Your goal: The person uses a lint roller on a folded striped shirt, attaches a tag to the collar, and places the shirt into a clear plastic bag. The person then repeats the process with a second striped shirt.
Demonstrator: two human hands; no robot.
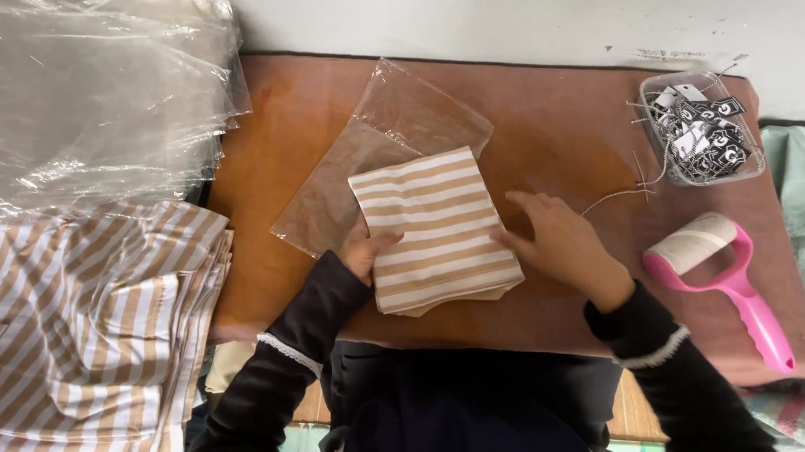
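A folded tan-and-white striped cloth (435, 226) lies on a brown table (545, 124), its far end over a flat clear plastic bag (388, 138). My left hand (367, 250) grips the cloth's left edge, thumb on top. My right hand (557, 235) rests flat with fingers spread against the cloth's right edge, touching it. Both arms wear dark sleeves with white lace cuffs.
A pile of the same striped cloth (74, 339) lies at the left, under a heap of clear plastic bags (78, 97). A pink-handled lint roller (727, 276) lies at the right. Behind it, a clear box of black-and-white tags (702, 129) trails strings.
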